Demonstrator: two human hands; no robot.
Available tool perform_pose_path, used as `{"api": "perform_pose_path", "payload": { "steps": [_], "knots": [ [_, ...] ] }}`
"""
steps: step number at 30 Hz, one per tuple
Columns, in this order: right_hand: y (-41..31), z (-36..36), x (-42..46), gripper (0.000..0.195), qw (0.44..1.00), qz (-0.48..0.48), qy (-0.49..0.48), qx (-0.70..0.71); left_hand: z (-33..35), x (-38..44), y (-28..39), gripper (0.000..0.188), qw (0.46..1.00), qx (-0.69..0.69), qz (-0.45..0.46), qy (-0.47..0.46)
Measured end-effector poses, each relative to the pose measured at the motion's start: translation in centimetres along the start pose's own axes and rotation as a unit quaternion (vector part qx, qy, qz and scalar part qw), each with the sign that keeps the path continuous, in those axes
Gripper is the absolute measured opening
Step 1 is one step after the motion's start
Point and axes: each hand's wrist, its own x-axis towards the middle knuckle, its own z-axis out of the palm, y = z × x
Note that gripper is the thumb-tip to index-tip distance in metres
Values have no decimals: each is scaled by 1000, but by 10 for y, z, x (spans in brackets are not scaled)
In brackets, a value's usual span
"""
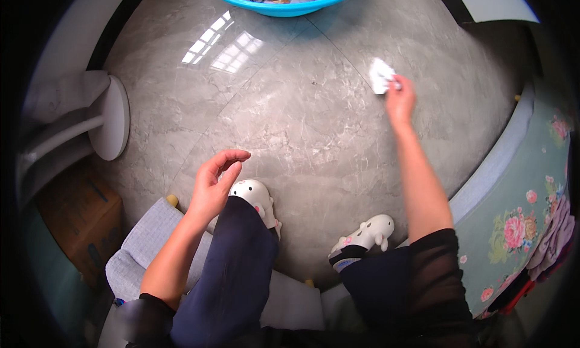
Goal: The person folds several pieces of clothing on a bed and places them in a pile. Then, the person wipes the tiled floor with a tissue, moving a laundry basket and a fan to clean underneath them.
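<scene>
A crumpled white sheet, tissue or thin cloth, is pinched in the fingers of my right hand, stretched out over the floor at the right. Motion blurs the sheet, and I cannot tell whether it touches the tiles. My left hand hovers above my left knee with curled fingers, thumb and fingertips apart, nothing between them. Below it is one white animal-shaped slipper on my left foot. Its pair, another white slipper, is on my right foot.
Glossy grey marble-look tiles reflect a window. A bright blue basin with cloth inside stands at the far edge. Left are a round white stand base and a cardboard box. Right is a floral-covered sofa with crumpled clothes.
</scene>
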Motion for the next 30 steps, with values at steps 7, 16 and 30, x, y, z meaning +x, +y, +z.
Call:
{"api": "perform_pose_path", "payload": {
  "steps": [7, 16, 30],
  "knots": [
    [67, 6, 86, 20, 980, 88, 48, -175, -18, -18, 22, 23, 998, -39, -16, 53],
    [-108, 92, -25, 20, 966, -94, -235, 46, -75, -71, 79, 27, 967, 3, 122, 223],
    [-231, -16, 6, 16, 907, 168, -335, 195, -86, -98, 100, 18, 955, -139, 237, 109]
  ]
}}
